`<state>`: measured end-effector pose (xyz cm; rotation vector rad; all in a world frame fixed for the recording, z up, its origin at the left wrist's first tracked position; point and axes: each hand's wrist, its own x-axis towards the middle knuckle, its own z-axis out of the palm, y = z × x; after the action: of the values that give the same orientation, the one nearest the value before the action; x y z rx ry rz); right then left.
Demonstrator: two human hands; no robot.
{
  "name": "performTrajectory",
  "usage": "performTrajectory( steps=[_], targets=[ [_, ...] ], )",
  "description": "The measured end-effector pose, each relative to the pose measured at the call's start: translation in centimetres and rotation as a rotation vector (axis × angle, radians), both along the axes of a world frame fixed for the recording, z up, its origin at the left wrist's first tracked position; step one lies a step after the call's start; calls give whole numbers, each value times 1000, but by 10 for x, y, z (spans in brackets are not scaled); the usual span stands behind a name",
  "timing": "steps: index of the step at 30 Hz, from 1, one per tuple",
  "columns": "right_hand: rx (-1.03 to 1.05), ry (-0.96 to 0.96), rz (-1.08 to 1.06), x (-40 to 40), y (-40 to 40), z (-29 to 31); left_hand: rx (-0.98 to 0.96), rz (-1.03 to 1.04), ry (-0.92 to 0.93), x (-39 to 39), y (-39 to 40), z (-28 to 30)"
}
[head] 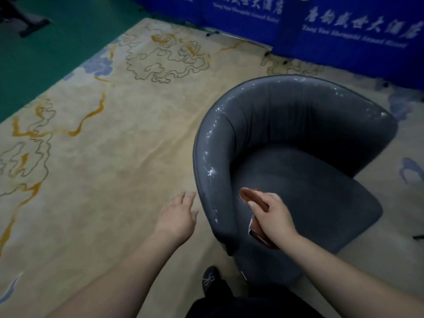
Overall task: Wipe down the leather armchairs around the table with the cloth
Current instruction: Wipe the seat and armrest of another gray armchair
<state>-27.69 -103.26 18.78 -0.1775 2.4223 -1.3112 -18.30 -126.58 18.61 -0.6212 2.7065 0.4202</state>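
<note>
A grey leather armchair (296, 143) with a curved back stands on the carpet at the right, its top rim scuffed with pale flecks. My right hand (273, 214) grips a reddish-brown cloth (252, 196) and holds it against the inside of the chair's near arm. My left hand (177, 214) hovers over the carpet just left of the chair's outer side, fingers relaxed and spread, holding nothing.
A beige carpet (114, 145) with gold and blue cloud patterns covers the floor; green flooring (46, 49) lies beyond it at the top left. Blue banners (344, 24) with white lettering stand behind the chair. My dark shoe (211, 281) is at the chair's base.
</note>
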Motion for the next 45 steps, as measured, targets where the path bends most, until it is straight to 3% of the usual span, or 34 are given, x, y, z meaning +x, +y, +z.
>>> performTrajectory(
  steps=[11,17,21,36,40,45],
  targets=[
    [-25,-29,-151,13,29,-3,22,-8,41,-21,-7,-6],
    [0,-34,-214,23,26,-8,-88,-81,34,-55,-24,-7],
    [6,-30,-309,28,4,-13,-155,-202,41,-86,-49,-11],
    [58,-47,-659,65,-108,-69,-83,-491,58,-131,-93,-50],
    [201,-50,-634,75,-136,-86,-91,-520,49,-135,-94,-51],
    [217,24,-607,51,-152,-88,-96,-534,64,-134,-93,-52]
  ],
)
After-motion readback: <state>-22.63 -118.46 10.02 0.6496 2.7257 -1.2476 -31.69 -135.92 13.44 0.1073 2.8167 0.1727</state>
